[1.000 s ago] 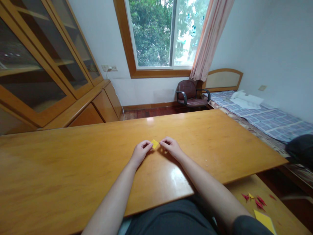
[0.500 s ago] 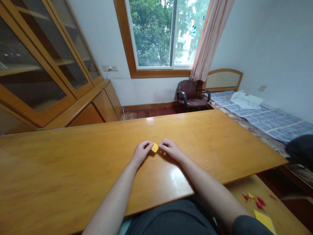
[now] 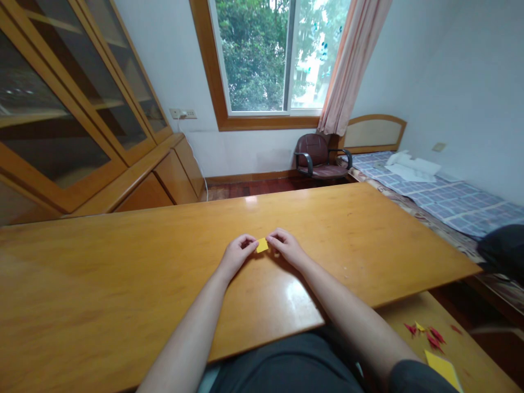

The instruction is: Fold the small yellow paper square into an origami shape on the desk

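Observation:
A small square of yellow paper [image 3: 262, 245] is held between my two hands, just above the wooden table [image 3: 164, 256]. My left hand [image 3: 239, 252] pinches its left edge between thumb and fingers. At the upper right corner, my right hand [image 3: 285, 245] pinches the paper with its fingertips. Whether the square is folded in layers is too small to tell.
Lower down on the right, a second wooden surface [image 3: 403, 308] bears several small red folded pieces [image 3: 434, 341], a small yellow one [image 3: 420, 327] and yellow paper [image 3: 442, 370]. Beyond the table are a chair [image 3: 313, 155], a bed [image 3: 450, 196] and a glass-door cabinet [image 3: 94, 142].
The yellow paper has turned a little, its lower edge now closer to level, and shifted slightly right. My right hand has risen slightly toward its upper corner.

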### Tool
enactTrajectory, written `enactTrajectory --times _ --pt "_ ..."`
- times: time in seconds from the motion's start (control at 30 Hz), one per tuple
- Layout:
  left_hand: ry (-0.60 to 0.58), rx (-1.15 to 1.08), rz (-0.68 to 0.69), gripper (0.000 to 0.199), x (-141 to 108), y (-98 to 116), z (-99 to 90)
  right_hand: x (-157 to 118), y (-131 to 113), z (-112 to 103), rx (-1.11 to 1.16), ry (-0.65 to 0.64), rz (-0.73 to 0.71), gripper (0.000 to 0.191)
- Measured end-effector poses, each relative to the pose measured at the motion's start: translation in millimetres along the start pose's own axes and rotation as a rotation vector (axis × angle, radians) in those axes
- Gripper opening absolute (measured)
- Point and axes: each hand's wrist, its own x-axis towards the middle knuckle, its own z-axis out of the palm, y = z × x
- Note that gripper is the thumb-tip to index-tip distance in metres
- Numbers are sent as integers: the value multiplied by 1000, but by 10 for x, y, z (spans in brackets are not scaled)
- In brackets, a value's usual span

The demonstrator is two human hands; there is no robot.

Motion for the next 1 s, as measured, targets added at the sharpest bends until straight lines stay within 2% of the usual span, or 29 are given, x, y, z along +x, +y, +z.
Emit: enactTrajectory --times 0.2,0.4,0.6,1.0 --pt "80 -106 -9 29 26 -58 -14 -15 18 20 44 -33 59 35" --pt "79 -134 -5 31 37 -84 -16 -7 -6 5 -7 -75 16 28" --pt "62 -121 3 29 36 -104 -19 0 18 16 17 -59 62 30" --pt "37 -36 33 26 19 -100 -7 13 -16 -10 -112 -60 -87 20"
